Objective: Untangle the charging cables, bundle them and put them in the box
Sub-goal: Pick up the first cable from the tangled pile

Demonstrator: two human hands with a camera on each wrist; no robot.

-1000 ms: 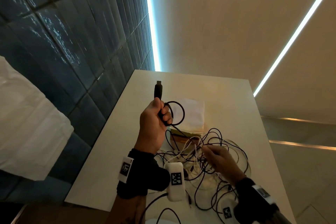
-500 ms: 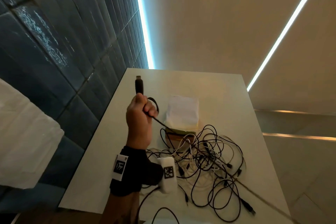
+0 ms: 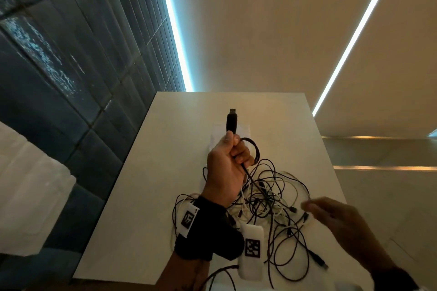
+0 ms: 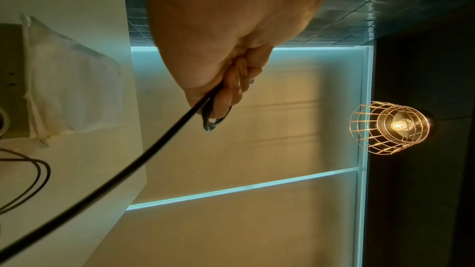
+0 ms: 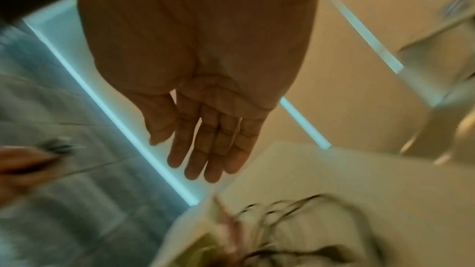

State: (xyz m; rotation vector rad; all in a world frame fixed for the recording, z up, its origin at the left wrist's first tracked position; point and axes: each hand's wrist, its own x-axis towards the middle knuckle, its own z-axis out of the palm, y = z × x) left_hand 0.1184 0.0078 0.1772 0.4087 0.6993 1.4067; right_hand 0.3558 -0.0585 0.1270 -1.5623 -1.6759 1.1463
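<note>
My left hand [image 3: 228,163] is raised over the white table [image 3: 151,196] and grips a thick black cable [image 3: 248,175] just below its USB plug [image 3: 231,120], which points up. A small loop of that cable hangs beside the fingers [image 4: 231,92]. The taut black cable [image 4: 123,172] runs down to a tangle of black and white cables [image 3: 272,203] on the table. My right hand [image 3: 331,215] hovers blurred at the tangle's right edge, and its fingers [image 5: 205,149] are straight and hold nothing. The box [image 3: 243,129] shows as a pale shape behind my left hand, mostly hidden.
A dark tiled wall [image 3: 71,78] runs along the table's left side. A white plastic bag [image 4: 72,80] lies over the box in the left wrist view. A caged lamp [image 4: 390,127] hangs above. The table's right edge [image 3: 331,172] drops to the floor.
My right hand left the tangle, went out of view, and has come back with nothing in it. My left hand has kept its grip on the black cable and shifted right.
</note>
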